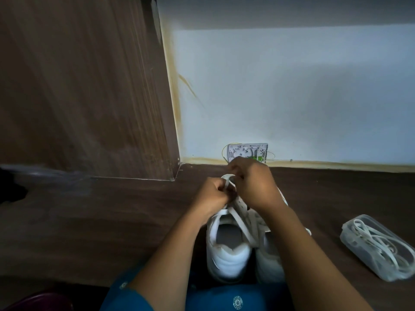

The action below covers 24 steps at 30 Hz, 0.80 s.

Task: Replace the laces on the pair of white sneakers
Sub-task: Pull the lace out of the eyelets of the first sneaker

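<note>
Above the front of the left white sneaker (226, 250), I see left hand (213, 196) and right hand (253, 185) both gripping a flat white lace (241, 223); the second sneaker (269, 261) touches it, a clear lace box (377, 245) well right.

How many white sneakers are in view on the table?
2. The left sneaker stands heel toward the camera. The second sneaker stands beside it on its right, mostly covered by the right forearm.

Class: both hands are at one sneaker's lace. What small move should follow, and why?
Probably pull the lace snug: the left hand and right hand both pinch it over the sneaker, and a loose loop arches between them.
</note>
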{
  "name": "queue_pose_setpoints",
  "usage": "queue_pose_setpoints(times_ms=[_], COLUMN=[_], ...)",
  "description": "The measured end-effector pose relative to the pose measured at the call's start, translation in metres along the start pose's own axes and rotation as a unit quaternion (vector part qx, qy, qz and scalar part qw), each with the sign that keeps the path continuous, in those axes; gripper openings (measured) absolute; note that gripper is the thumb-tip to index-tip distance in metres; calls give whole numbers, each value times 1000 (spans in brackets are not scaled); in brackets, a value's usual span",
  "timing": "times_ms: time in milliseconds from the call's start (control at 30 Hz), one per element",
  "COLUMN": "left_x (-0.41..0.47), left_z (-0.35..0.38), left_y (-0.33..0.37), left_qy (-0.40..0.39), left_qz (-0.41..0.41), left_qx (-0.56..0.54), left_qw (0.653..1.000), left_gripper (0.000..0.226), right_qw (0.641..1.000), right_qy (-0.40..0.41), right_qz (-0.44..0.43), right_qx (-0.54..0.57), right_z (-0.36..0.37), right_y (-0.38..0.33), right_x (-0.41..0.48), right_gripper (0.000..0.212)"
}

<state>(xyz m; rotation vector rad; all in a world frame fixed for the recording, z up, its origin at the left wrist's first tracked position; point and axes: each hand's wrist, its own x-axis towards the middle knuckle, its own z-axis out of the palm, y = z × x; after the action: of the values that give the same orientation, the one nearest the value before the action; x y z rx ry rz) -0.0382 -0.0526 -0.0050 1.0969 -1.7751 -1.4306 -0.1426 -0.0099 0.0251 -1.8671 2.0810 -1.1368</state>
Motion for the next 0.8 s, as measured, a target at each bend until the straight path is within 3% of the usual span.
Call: queue_pose_setpoints(times_ms=[67,133,200,300,367,433,567,667,733,800], left_x=[4,8,8,4,1,1,2,-2,-3,-1], left_z=[4,6,5,-2,-3,0,3,4,3,0], left_y=[5,11,17,16,11,8,13,20,21,23], left_qy=[27,57,64,27,-31,-49,53,36,51,77], left_qz=[-6,-15,-1,1,-8,28,69,68,67,72], left_qx=[-45,-126,-155,-97,-31,25,-82,-143,-151,-173], left_qw=[999,990,986,995,999,998,993,987,985,979], left_gripper=[29,25,24,24,29,29,30,26,22,16], right_qw=[998,993,984,996,997,992,995,972,935,937], right_qy=[-28,-99,-147,-48,78,108,-52,-79,-111,-158], right_qz=[48,50,43,23,16,16,62,121,185,182], right_qx=[24,-28,-90,-76,11,62,62,183,281,253], right_z=[-10,-16,-12,-10,-18,-23,-17,-20,-23,-20], right_y=[9,16,16,10,4,2,8,9,9,11], right_x=[-1,-3,-6,-2,2,3,-5,-3,-1,-4], right_gripper=[25,9,29,41,35,28,21,28,30,18])
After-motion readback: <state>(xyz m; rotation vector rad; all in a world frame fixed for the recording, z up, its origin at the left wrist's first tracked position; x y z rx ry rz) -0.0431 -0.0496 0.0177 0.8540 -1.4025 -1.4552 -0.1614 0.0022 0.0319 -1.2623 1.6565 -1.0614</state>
